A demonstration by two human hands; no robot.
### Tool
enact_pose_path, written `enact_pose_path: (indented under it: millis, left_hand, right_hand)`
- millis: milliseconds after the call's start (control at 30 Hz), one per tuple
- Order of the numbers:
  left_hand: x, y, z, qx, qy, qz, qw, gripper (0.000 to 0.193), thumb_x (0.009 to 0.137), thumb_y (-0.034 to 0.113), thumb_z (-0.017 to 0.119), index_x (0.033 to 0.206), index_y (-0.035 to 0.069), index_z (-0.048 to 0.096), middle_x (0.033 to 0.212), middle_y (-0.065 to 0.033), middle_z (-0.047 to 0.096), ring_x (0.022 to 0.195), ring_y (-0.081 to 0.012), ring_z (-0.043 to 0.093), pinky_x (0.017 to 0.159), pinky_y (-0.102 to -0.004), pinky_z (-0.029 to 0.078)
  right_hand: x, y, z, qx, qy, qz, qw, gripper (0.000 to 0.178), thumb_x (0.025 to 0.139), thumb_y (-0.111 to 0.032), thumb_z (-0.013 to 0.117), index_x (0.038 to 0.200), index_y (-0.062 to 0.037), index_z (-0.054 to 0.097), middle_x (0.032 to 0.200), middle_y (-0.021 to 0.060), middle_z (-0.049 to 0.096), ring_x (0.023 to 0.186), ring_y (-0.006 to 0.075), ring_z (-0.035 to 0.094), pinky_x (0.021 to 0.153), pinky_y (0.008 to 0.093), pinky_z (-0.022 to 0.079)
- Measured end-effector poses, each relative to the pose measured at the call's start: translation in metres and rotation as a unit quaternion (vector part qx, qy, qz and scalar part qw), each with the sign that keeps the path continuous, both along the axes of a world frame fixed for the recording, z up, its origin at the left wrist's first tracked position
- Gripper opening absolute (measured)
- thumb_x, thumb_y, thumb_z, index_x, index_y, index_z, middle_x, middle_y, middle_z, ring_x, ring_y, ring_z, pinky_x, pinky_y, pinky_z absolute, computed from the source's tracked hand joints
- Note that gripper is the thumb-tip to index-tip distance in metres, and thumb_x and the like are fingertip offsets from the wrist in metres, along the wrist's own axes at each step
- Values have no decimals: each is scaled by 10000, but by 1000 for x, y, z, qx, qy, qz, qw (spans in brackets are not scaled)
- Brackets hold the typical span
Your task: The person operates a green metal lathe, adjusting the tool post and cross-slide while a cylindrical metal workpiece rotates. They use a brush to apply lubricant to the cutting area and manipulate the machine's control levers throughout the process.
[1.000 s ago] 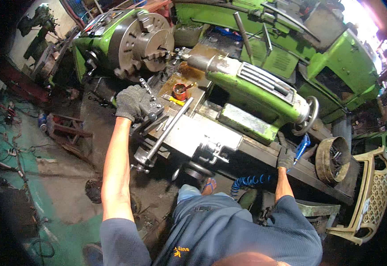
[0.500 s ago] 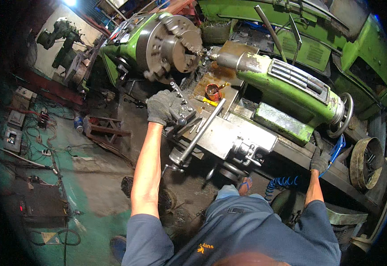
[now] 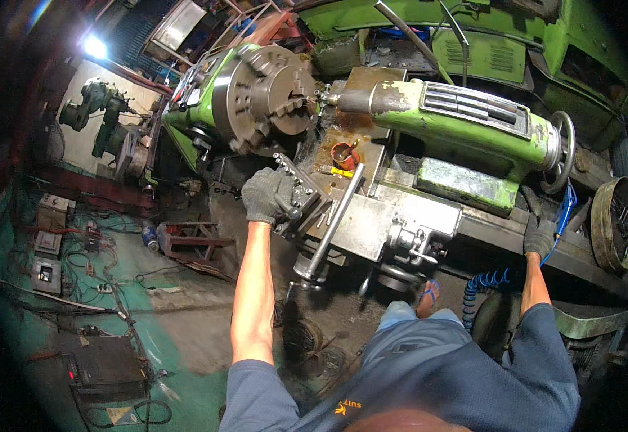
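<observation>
My left hand (image 3: 262, 196), in a grey knitted glove, is closed round the lever of the tool post (image 3: 302, 193) on the lathe carriage. The lever's dark ball knob (image 3: 294, 213) shows beside the fingers. Far on the right, my gloved right hand (image 3: 541, 236) is at the lathe bed, below the tailstock handwheel (image 3: 564, 153). Its fingers look wrapped round a dark, bar-like lever (image 3: 530, 201), partly hidden by the glove. A blue air gun (image 3: 565, 209) lies right beside that hand. The large steel chuck (image 3: 245, 101) faces the tailstock (image 3: 465, 119), whose tip reaches close to the jaws.
On the carriage stand a red cup (image 3: 344, 155) and a yellow-handled brush (image 3: 339, 171). A long steel bar handle (image 3: 337, 223) slants toward me. A round metal tub (image 3: 615, 223) sits at the bed's right end. Coiled blue hose (image 3: 483, 281) hangs below; cables litter the green floor (image 3: 177, 345).
My view has swung, shifting the scene slightly. The chuck's jaws sit at a different angle and were blurred before. Both hands keep their places on the lathe.
</observation>
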State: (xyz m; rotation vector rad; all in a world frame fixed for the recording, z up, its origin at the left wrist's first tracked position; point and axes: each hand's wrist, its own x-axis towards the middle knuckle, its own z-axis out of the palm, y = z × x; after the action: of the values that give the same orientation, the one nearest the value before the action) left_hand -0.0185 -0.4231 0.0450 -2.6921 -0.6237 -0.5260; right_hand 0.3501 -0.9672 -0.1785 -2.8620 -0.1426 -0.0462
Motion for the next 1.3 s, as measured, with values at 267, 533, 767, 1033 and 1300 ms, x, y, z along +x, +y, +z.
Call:
enact_pose_path:
  millis: [267,533,767,1033,1300]
  left_hand:
    - [-1,6,-8,12,-3,-2,1000,275,842,402,639,763,142,684,740,-110,605,723,-326,626,622,-467,489]
    - [-4,7,-9,12,-5,-14,1000,302,848,394,653,732,115,661,736,-117,602,717,-326,626,623,-462,492]
    - [-5,10,-11,15,-2,-15,1000,345,850,427,650,712,111,651,737,-120,605,715,-328,623,623,-462,491]
    - [-5,11,-12,9,-15,-12,1000,325,852,413,654,728,113,658,731,-121,594,711,-330,618,620,-462,486]
    - [0,2,-3,10,-20,-33,999,251,831,310,662,698,101,622,730,-119,589,699,-344,613,616,-474,478]
  right_hand:
    - [6,-9,-19,-4,-22,5,1000,478,991,-513,482,1246,-148,655,1084,234,688,994,439,643,850,518,501]
    - [2,-1,-2,-10,32,-8,999,466,994,-511,475,1267,-174,645,1140,218,685,1034,435,637,877,521,493]
    - [2,-2,-10,-4,-15,5,1000,443,1010,-468,446,1222,-146,665,1149,210,678,1021,440,635,854,514,489]
    - [0,0,-3,-19,6,-4,1000,457,1001,-488,460,1160,-124,687,1118,218,689,1009,414,653,849,514,497]
    - [4,-6,-18,-8,0,-11,1000,490,995,-517,465,1206,-128,674,1133,230,680,1051,429,631,890,502,484]
